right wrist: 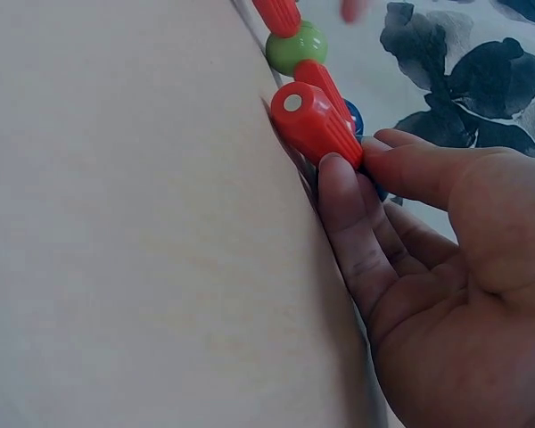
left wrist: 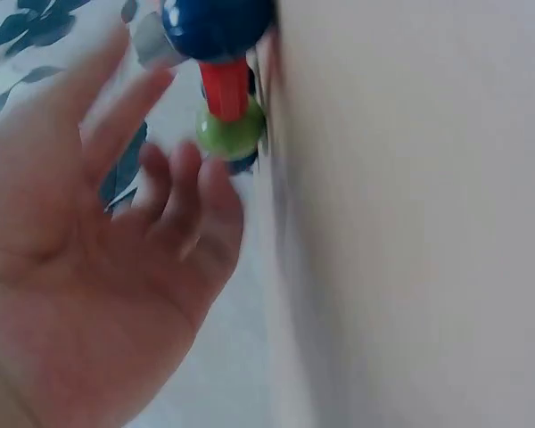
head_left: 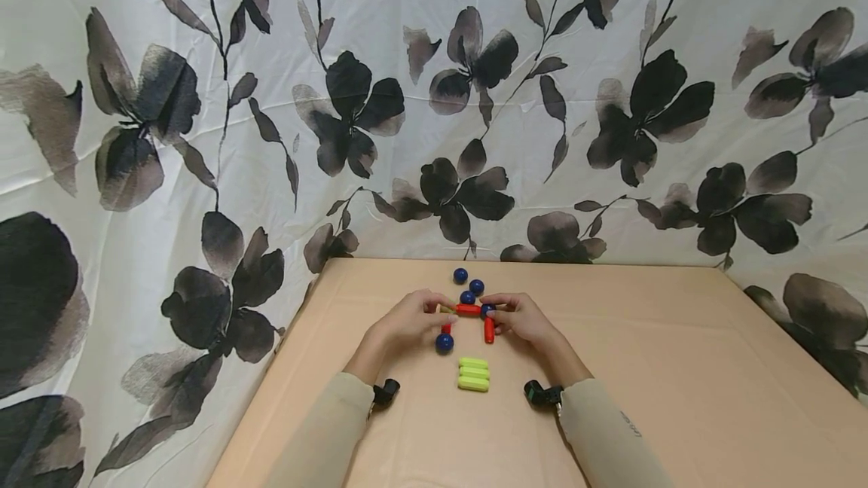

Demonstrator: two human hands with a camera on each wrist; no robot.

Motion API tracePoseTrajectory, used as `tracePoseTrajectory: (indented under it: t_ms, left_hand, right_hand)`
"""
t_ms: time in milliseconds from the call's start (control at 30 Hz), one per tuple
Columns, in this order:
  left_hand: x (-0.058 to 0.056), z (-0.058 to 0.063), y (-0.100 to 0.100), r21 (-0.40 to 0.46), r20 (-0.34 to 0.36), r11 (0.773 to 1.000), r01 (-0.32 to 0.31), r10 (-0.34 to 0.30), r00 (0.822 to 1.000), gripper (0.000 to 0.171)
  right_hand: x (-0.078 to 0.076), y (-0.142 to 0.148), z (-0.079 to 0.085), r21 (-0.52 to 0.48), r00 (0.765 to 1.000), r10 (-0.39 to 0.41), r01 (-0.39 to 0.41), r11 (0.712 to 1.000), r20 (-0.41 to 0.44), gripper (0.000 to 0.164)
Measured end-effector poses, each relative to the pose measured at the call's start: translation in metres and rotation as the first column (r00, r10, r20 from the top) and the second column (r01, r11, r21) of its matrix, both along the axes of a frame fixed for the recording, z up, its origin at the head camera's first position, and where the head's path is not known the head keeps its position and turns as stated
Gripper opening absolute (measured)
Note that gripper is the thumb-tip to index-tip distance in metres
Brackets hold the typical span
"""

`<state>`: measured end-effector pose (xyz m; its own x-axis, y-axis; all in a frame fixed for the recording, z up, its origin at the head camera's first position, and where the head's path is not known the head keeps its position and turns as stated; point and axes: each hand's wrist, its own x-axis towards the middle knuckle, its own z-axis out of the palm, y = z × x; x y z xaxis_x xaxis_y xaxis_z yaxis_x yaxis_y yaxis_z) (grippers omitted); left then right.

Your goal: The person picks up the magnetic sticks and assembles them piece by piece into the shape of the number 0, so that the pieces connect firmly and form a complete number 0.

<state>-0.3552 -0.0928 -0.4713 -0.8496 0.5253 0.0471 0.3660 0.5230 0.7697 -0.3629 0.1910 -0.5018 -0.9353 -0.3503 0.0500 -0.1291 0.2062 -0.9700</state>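
Observation:
My right hand (head_left: 521, 318) pinches a blue ball (head_left: 487, 310) between thumb and fingers. From that ball a ribbed red rod (head_left: 489, 331) points toward me, its pale round end showing in the right wrist view. Another red rod (head_left: 468, 310) runs left from the ball to a green ball (right wrist: 296, 49). A third red rod (left wrist: 225, 89) joins the green ball to a blue ball (head_left: 444, 343) at the near left. Around the green ball's left side my left hand (head_left: 414, 315) hovers, fingers loosely extended and blurred in the left wrist view, holding nothing.
Several yellow-green rods (head_left: 473, 373) lie side by side nearer me. Loose blue balls (head_left: 460, 276) sit beyond the joined pieces, toward the back edge of the tan tabletop (head_left: 644, 367). A floral cloth (head_left: 529, 134) hangs behind the table.

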Motion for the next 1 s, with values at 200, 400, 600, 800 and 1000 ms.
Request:
tracePoseTrajectory:
  t_ms: [200, 400, 600, 800, 1000]
  left_hand:
    - [-0.013, -0.021, 0.004, 0.192, -0.007, 0.971, -0.145, 0.149, 0.989, 0.034]
    - [-0.018, -0.032, 0.007, 0.240, -0.012, 0.959, -0.152, 0.160, 0.987, 0.031]
    - [-0.017, -0.034, 0.010, 0.226, -0.036, 0.962, -0.151, 0.164, 0.986, 0.030]
    - [-0.017, -0.034, 0.009, 0.226, -0.006, 0.959, -0.169, 0.175, 0.984, 0.029]
    - [-0.018, -0.033, 0.009, 0.247, -0.011, 0.955, -0.162, 0.170, 0.985, 0.030]
  right_hand:
    - [0.002, -0.001, 0.000, -0.008, 1.000, 0.017, -0.017, 1.000, 0.000, 0.037]
    - [-0.003, 0.002, -0.002, 0.016, 1.000, -0.002, 0.002, 1.000, 0.007, 0.034]
    - [-0.006, 0.000, 0.004, 0.083, 1.000, -0.028, 0.029, 0.996, -0.013, 0.032]
    - [-0.009, -0.012, 0.016, 0.243, 0.980, -0.074, 0.118, 0.963, -0.184, 0.031]
    - [-0.018, -0.023, 0.024, 0.329, 0.944, -0.021, 0.136, 0.935, -0.330, 0.029]
